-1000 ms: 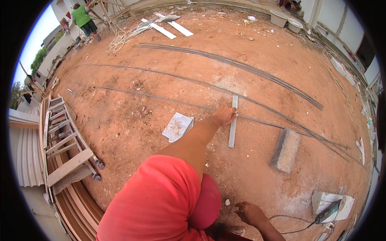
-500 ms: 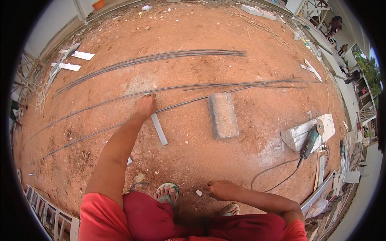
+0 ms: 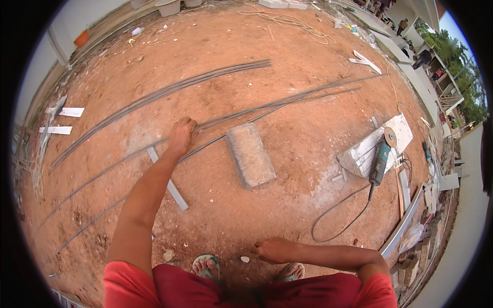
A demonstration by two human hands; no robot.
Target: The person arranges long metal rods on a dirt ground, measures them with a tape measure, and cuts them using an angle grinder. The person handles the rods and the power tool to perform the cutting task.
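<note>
My left hand (image 3: pixel 183 137) reaches out over the red earth, its fingers closed at the thin steel rods (image 3: pixel 287 98) that run off to the right. Just beside that hand, a flat metal strip (image 3: pixel 177 195) lies under the rods. A grey concrete block (image 3: pixel 251 155) rests to the right of the hand, close to another long rod. Low in front of my knees, my right hand (image 3: pixel 277 250) is curled with its fingers together; whatever is inside them, if anything, is hidden. A small white stone (image 3: pixel 245 260) lies near its fingertips.
More rods lie in a bundle (image 3: pixel 169 88) farther off. On the right, an angle grinder (image 3: pixel 380 161) leans on a pale slab (image 3: pixel 354 156), its cord looping over the ground. Planks and a metal channel (image 3: pixel 405 220) line the right edge. A rope (image 3: pixel 292 23) lies at the back.
The view has shifted, so the block and grinder sit farther left. My left hand now has the near end of a shorter rod at its fingers. My right hand stays low by my knees.
</note>
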